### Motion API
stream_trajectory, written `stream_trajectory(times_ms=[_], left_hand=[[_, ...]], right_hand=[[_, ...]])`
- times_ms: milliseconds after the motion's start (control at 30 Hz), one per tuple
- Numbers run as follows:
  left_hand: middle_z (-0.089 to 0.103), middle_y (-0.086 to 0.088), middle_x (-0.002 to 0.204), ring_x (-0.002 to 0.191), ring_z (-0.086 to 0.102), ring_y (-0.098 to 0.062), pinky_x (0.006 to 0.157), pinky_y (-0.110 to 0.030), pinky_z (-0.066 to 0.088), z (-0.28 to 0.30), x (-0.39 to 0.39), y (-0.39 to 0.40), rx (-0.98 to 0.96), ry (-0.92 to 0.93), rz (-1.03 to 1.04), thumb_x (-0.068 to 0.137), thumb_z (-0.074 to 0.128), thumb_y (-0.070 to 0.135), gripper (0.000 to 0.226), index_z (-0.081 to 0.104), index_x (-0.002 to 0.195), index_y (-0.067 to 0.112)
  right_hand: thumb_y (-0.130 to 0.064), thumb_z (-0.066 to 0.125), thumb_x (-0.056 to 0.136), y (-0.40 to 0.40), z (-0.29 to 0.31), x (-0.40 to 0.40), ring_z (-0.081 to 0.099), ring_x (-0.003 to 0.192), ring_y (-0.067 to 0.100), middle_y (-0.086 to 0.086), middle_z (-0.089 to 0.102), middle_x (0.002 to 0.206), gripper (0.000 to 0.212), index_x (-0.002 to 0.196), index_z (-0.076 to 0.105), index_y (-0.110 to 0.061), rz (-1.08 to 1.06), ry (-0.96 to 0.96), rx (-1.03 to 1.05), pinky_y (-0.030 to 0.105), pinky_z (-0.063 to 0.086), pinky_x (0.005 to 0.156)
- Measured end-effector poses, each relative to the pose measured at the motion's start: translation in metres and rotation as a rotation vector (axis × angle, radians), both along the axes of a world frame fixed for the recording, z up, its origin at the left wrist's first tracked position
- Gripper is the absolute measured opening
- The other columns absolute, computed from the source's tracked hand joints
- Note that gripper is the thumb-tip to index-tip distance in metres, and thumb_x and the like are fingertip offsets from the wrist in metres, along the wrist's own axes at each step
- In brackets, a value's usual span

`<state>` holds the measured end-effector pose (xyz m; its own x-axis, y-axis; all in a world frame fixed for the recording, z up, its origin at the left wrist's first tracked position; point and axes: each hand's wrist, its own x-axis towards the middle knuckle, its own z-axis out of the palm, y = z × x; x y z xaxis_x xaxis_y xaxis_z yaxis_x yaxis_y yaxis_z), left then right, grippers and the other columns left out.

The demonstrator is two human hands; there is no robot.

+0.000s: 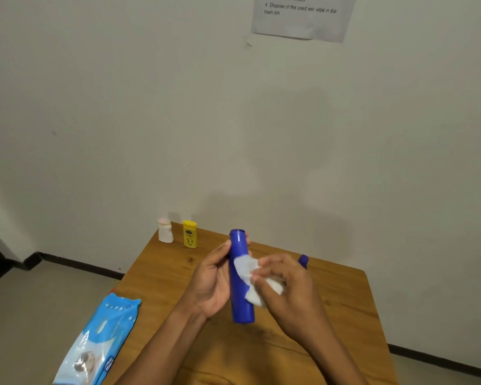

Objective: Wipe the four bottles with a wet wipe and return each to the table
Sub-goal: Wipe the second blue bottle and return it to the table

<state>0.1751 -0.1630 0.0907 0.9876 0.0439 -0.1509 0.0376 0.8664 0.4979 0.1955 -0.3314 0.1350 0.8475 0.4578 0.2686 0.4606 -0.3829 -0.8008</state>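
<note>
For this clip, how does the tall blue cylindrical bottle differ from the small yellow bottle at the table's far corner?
The tall blue cylindrical bottle is held above the wooden table in the left hand; the small yellow bottle stands on it untouched. The blue one is longer and slimmer; the yellow one is short and squat. The right hand presses a white wet wipe on the blue one only. Both are upright.

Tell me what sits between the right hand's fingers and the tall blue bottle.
In the head view, a white wet wipe lies between the right hand and the tall blue bottle.
</note>
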Motion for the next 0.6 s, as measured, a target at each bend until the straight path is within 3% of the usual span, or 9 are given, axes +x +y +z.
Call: stream_trajectory(times_ms=[67,133,267,400,500,600], left_hand=[[0.067,-0.012,0.105,0.091,0.065,-0.022,0.082,-0.036,0.056,0.001,0.002,0.008,0.004,0.002,0.010,0.074,0.085,0.028,0.081,0.049,0.141,0.001],[0.067,-0.012,0.106,0.091,0.066,-0.023,0.082,-0.037,0.055,0.001,0.002,0.011,0.000,-0.004,0.005,0.076,0.084,0.027,0.078,0.049,0.141,0.000],[0.064,-0.017,0.110,0.088,0.065,-0.025,0.081,-0.038,0.053,-0.002,-0.002,-0.001,0.034,-0.026,-0.016,0.088,0.071,0.025,0.050,0.058,0.131,0.002],[0.066,-0.019,0.111,0.101,0.064,-0.027,0.099,-0.040,0.047,0.004,-0.004,-0.020,0.081,-0.014,0.038,0.096,0.056,0.016,0.036,0.059,0.127,-0.002],[0.066,-0.021,0.108,0.095,0.066,-0.027,0.091,-0.040,0.054,0.005,-0.005,-0.016,0.125,0.048,0.096,0.090,0.059,0.017,0.044,0.056,0.128,-0.006],[0.070,-0.015,0.106,0.086,0.066,-0.023,0.077,-0.038,0.055,0.004,-0.007,0.004,0.142,0.155,0.223,0.084,0.067,0.024,0.053,0.058,0.130,0.000]], right_hand=[[-0.021,0.076,0.083,-0.009,0.001,0.005,0.060,0.101,-0.001,-0.013,0.061,0.108,0.010,0.081,0.077,-0.030,-0.009,0.131,0.081,0.021,0.050,0.080],[-0.022,0.076,0.083,-0.010,0.010,0.013,0.058,0.100,-0.001,-0.010,0.059,0.107,0.010,0.082,0.077,-0.032,-0.102,0.124,0.135,0.023,0.050,0.082],[-0.025,0.074,0.084,0.008,0.027,0.027,0.058,0.096,-0.002,-0.010,0.060,0.102,0.006,0.087,0.077,-0.029,-0.157,0.006,0.170,0.013,0.047,0.079],[-0.023,0.071,0.087,0.026,0.010,0.017,0.059,0.093,-0.001,-0.008,0.061,0.100,0.009,0.095,0.075,-0.023,-0.084,-0.062,0.081,0.005,0.044,0.075],[-0.020,0.075,0.084,0.018,-0.008,-0.005,0.061,0.095,0.000,-0.010,0.062,0.102,0.009,0.093,0.075,-0.023,-0.066,-0.070,0.127,0.009,0.048,0.077],[-0.023,0.077,0.080,-0.006,-0.026,-0.024,0.064,0.093,0.002,-0.017,0.064,0.096,0.009,0.086,0.076,-0.031,0.069,0.066,0.031,0.018,0.053,0.076]])
